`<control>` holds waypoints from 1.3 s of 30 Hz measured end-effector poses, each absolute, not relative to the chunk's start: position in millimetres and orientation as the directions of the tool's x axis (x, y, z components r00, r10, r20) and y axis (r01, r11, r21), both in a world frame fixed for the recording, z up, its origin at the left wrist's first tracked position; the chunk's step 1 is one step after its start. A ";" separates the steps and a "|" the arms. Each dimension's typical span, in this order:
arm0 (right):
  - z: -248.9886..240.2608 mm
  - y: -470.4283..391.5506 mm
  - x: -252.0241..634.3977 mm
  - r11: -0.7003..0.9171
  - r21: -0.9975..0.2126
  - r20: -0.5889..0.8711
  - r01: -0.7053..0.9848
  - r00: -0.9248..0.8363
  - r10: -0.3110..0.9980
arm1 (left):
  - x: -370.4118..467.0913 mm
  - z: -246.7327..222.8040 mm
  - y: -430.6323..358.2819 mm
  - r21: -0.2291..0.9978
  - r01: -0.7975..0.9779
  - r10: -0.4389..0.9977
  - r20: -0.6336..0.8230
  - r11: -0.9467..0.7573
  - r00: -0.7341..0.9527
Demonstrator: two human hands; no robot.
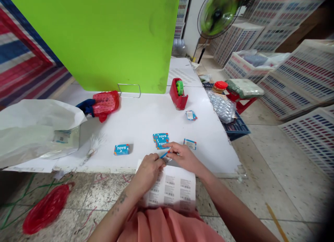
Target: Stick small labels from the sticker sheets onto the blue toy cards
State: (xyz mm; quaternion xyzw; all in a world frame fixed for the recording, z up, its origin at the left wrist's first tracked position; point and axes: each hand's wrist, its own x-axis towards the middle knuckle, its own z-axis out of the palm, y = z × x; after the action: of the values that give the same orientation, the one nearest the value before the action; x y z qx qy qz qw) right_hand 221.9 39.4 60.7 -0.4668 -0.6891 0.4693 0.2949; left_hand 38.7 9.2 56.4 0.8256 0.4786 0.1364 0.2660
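Both hands meet at the table's front edge over one small blue card (165, 154). My left hand (150, 169) is closed on the card's left side, its fingers partly hidden. From the right, my right hand (182, 156) pinches the card's other end. Beneath them, a sheet of printed barcode labels (173, 188) hangs from the table edge towards the lap. Just beyond the fingers lie overlapping blue TOYS cards (161, 137). A stack of TOYS cards (121, 149) sits to the left. On the right is a card showing a white label (190, 144).
A red tape dispenser (179, 93) and a small pile of labelled cards (191, 115) stand farther back. Behind rises a green board (112, 37). Red plastic bag (105, 103) and white bag (39, 130) lie left. A stool (244, 90) and crates (300, 78) stand right.
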 end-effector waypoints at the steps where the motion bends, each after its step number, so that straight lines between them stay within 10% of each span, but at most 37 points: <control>1: 57.3 40.2 224.3 0.124 -0.918 -0.034 0.376 -0.388 0.921 | 38.4 56.7 9.1 0.562 0.721 0.859 -0.036 -0.406 0.511; 11: 35.9 53.7 292.5 0.106 -0.690 0.162 0.716 0.010 0.987 | 23.5 53.4 11.0 0.454 0.833 0.908 -0.108 -0.317 0.405; 20: 61.5 19.8 222.3 0.472 -0.502 0.117 0.725 -0.483 0.868 | 36.1 54.6 10.5 0.412 0.865 0.930 -0.097 -0.287 0.354; 39: 36.7 -11.8 196.8 0.498 -0.271 0.230 0.824 -0.446 0.865 | 20.1 54.3 7.9 0.514 0.845 0.956 -0.146 -0.147 0.256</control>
State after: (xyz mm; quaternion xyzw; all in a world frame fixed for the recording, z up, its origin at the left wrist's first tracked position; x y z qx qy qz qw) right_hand 196.8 -11.8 36.7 -0.4976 -0.8483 0.0595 0.1707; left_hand 20.1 7.9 54.3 0.7497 0.6005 0.1077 0.2565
